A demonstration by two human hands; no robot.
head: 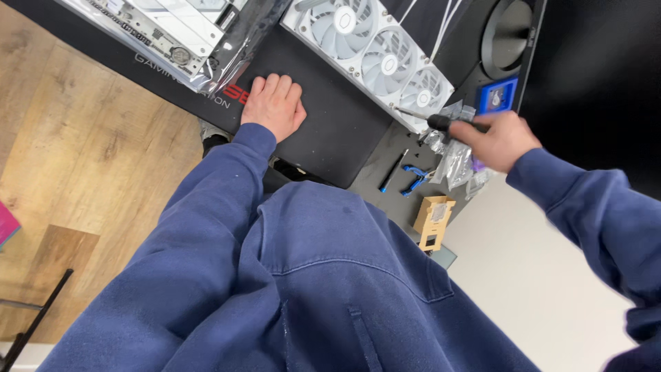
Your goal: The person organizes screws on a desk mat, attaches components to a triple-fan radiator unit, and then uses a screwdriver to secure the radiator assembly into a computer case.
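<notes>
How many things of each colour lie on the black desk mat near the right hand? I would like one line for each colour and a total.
White: 1, the triple-fan radiator
Blue: 2, the small box and the clips
Tan: 1, the cardboard piece
Clear: 1, the bundle of plastic bags
Total: 5
The right hand holds a screwdriver.

fan radiator (375,58) on desk mat (330,131), small bags (454,155) beside it
</notes>
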